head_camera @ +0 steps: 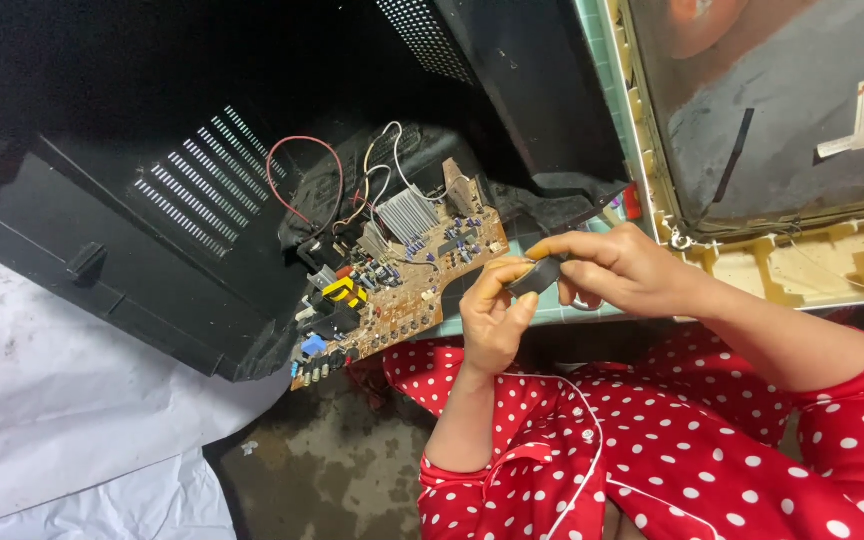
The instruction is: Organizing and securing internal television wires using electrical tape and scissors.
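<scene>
Centrally, both hands meet just right of the frame's middle, over the edge of a teal surface.
Left hand [492, 318]: rises from the lower centre, fingers curled, thumb and fingertips pinched on the near end of a small dark part.
Right hand [620, 268]: reaches in from the right, thumb and forefinger closed on the far end of the same part, the other fingers loosely bent beneath.
Dark part [535, 276]: short, flat and blackish, held between the two hands in the air, just right of the board; its exact kind cannot be told.
Circuit board [402, 275]: brown, tilted, left of the hands at mid-frame, crowded with small components, a ribbed silver heat sink, a yellow-and-black coil and a blue piece near its lower end.
Wires [302, 170]: red, white and black loops rising from the board's upper end into the casing.
Black casing [152, 220]: large slotted plastic shell filling the upper left, the board leaning against it.
Picture tube [782, 110]: grey, in a cream frame, upper right.
Surface [552, 312]: teal strip below the hands.
White sheet [62, 420]: lower left.
Sleeves [712, 450]: red with white dots, lower right.
</scene>
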